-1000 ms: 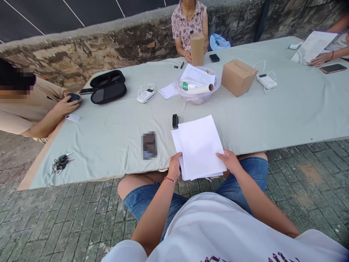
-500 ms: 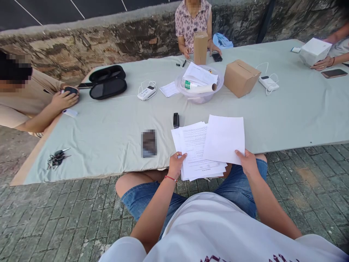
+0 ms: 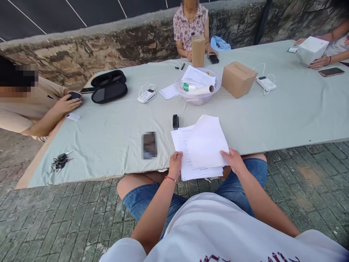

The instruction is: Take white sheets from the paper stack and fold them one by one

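My left hand [image 3: 175, 162] pinches the left edge of a stack of printed papers [image 3: 201, 174] at the table's near edge. Between the thumb and fingers of my right hand [image 3: 233, 160] is the right edge of a blank-faced sheet of paper [image 3: 207, 143]. That sheet lies over much of the stack, slightly tilted, with its top corner bent. Lines of print show along the stack's left side and bottom. Just beyond the papers a black stapler [image 3: 175, 122] rests on the cloth.
Left of the papers is a blurred-out flat object [image 3: 149, 145]; keys [image 3: 60, 162] lie farther left. A plastic basin [image 3: 197, 98] with papers and a roll, a cardboard box [image 3: 239, 80], a white device [image 3: 147, 95] and a black case [image 3: 109, 92] stand beyond. Three people sit around the table.
My right hand has moved left, bringing the blank-faced sheet from the right side over the printed stack. My left hand keeps its hold on the stack.
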Motion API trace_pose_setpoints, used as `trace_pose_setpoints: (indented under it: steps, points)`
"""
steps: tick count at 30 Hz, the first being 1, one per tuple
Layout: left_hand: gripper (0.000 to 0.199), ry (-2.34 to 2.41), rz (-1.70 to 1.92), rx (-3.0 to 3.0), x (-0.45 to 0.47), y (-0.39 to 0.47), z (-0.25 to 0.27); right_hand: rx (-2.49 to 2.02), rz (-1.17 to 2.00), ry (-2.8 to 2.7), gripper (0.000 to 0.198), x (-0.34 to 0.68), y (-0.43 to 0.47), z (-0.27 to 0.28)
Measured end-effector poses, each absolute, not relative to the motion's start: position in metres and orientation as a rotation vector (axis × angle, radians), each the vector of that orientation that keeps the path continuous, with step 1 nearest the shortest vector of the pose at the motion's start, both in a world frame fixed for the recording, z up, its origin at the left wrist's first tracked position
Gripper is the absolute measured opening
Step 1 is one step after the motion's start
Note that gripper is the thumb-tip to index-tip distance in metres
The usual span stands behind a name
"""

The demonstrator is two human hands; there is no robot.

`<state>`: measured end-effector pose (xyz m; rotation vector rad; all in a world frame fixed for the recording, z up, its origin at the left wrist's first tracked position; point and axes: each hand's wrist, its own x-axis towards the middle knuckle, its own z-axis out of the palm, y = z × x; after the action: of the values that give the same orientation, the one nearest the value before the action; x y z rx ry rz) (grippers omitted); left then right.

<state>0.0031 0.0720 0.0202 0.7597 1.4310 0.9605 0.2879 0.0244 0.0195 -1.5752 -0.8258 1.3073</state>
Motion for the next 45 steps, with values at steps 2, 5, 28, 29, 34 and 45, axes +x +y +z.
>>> trace_pose_setpoints:
  steps: [2,5,28,29,34,45]
  points:
    - [0.043,1.42,0.988,0.76,0.003,0.071,0.02,-1.689,1.272,-1.019,0.041,0.277,0.027,0.018]
    - [0.047,1.383,0.999,0.718,0.003,0.07,0.021,-1.819,1.209,-1.233,0.037,0.265,0.031,0.02]
    - [0.104,1.478,0.809,0.836,-0.015,0.006,0.027,-1.843,1.374,-1.233,0.052,0.278,-0.022,0.008]
    - [0.099,1.499,0.804,0.828,-0.015,0.007,0.027,-1.793,1.381,-1.201,0.051,0.269,-0.02,0.007]
    - [0.051,1.637,0.722,1.187,-0.018,0.011,0.026,-1.71,1.366,-1.316,0.048,0.243,-0.006,0.008]
    - [0.043,1.134,1.133,1.23,-0.005,0.05,0.079,-1.283,1.192,-1.183,0.034,0.273,0.045,0.081]
